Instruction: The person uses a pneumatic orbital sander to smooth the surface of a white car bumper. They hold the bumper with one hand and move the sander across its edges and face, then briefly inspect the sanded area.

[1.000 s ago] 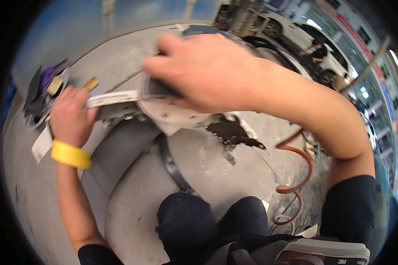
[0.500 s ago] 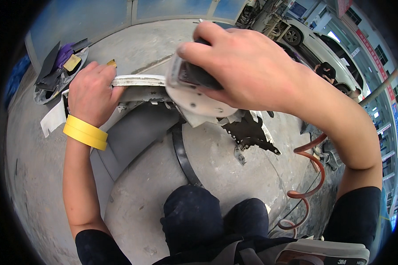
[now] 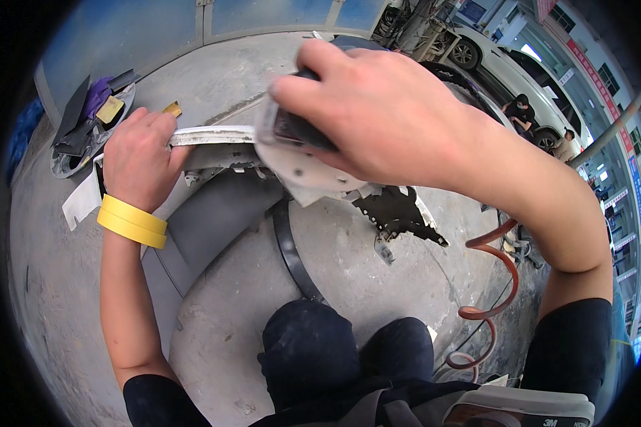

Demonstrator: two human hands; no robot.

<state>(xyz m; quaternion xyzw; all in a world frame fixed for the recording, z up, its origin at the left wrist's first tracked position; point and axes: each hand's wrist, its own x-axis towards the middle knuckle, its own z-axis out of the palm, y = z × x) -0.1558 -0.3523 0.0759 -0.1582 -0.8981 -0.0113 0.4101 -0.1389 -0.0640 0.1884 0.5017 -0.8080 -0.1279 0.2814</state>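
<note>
My left hand [image 3: 139,158] is closed over the edge of a white car bumper panel [image 3: 214,136], its fingers curled over the rim and the thumb underneath. A roll of yellow masking tape [image 3: 132,221] sits round my left wrist. My right hand [image 3: 377,117] grips a dark-bodied sander [image 3: 299,130] from above, to the right of the left hand. The sander's whitish shroud [image 3: 265,128] and round pad lie against the panel's upper face, which is mostly hidden by the hand. Torn black plastic [image 3: 395,213] shows at the panel's near right.
A coiled reddish-brown air hose [image 3: 509,267] hangs at the right. A grey curved trim piece [image 3: 224,213] and a black strip [image 3: 292,249] stand below the panel. Scraps and a yellow block [image 3: 110,110] lie far left. Two people are by a white car [image 3: 534,82], far right.
My right hand and the sander have shifted a little to the left along the panel. The left hand keeps its hold. The whole view has shifted slightly, showing more of the people far right.
</note>
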